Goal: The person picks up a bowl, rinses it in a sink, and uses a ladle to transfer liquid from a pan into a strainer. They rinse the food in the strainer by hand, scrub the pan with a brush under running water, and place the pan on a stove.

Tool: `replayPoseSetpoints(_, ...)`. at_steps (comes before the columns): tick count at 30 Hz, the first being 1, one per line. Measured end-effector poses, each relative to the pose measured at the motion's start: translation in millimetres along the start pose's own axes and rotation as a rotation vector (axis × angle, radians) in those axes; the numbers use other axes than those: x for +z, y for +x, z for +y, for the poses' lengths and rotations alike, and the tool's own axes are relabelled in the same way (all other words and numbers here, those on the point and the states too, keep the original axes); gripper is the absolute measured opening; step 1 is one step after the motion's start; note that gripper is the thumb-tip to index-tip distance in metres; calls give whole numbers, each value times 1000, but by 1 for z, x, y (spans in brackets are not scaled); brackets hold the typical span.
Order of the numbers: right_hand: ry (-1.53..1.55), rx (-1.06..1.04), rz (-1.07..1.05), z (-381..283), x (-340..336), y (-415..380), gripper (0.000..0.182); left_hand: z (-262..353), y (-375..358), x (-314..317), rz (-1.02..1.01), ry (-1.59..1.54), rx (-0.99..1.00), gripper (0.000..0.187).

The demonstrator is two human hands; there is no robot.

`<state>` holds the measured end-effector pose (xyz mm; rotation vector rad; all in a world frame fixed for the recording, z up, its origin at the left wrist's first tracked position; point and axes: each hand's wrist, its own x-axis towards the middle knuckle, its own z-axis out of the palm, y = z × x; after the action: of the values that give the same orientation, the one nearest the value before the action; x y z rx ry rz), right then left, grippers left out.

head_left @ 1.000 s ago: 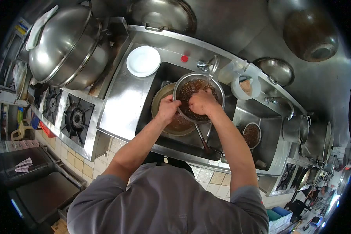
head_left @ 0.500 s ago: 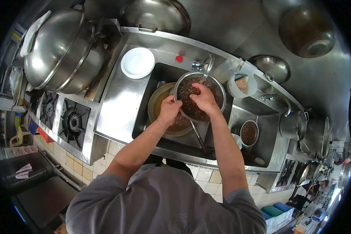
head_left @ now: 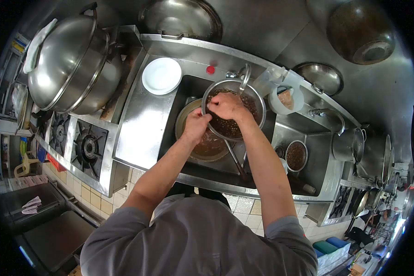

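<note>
A round metal bowl (head_left: 263, 108) of small brown pieces in liquid is held over the sink under a tap (head_left: 246, 76). My left hand (head_left: 197, 125) pinches its left rim. Inside the bowl is my right hand (head_left: 227, 106), its fingers bunched and curled down at the left side of the brown pieces; the fingertips are hidden. Below and to the left, a larger pan (head_left: 181, 126) with cloudy brown liquid stands in the sink, partly covered by the bowl. A long handle (head_left: 234, 158) slants from under the bowl toward the sink's front.
White plates (head_left: 162, 76) lie on the left drainboard, and a red cap (head_left: 210, 70) behind the sink. A plastic jug (head_left: 286, 100) stands to the right. The right basin holds a small bowl of brown pieces (head_left: 296, 156). Burners (head_left: 89, 146) and a large domed pot (head_left: 64, 60) are at left.
My right hand has moved left within the bowl and its fingers have curled together. The bowl has shifted slightly up and left. My left hand stays at the rim.
</note>
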<state>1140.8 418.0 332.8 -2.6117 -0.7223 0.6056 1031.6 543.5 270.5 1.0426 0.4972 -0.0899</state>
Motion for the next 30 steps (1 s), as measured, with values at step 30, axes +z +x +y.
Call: replayPoseSetpoints(30,377,425,248,53,15,-21,48,-6,-1,-6,65,48,133,7)
